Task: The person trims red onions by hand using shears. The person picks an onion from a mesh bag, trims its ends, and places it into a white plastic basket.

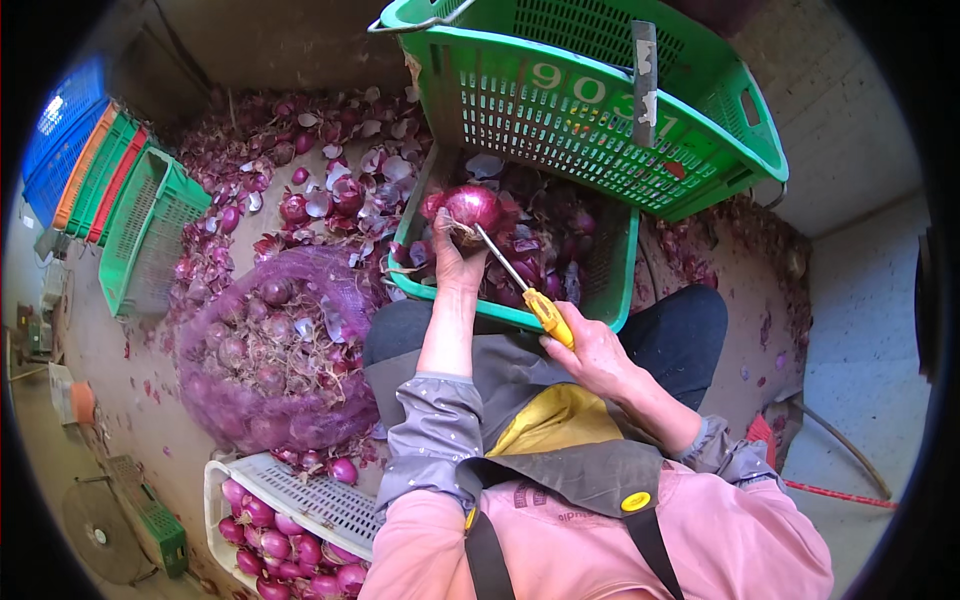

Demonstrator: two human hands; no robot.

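Note:
My left hand (456,259) holds a red onion (472,208) from below and the left, with its dry roots hanging near the thumb. In my right hand (596,352) is a screwdriver (549,316) with a yellow handle. Its metal shaft slants up to the left, and the tip meets the onion's underside near the roots; whether it pierces the skin I cannot tell. Both hands are above a green plastic crate (628,270) between my knees, which contains onions and loose purple skins.
A tilted green crate (555,120) rises at the far side. To the left lies a purple mesh sack (217,397) of unpeeled onions. A white crate (300,487) of glossy onions stands below it. Stacked crates (150,232) and a floor fan (101,534) are further left. Skins litter the floor.

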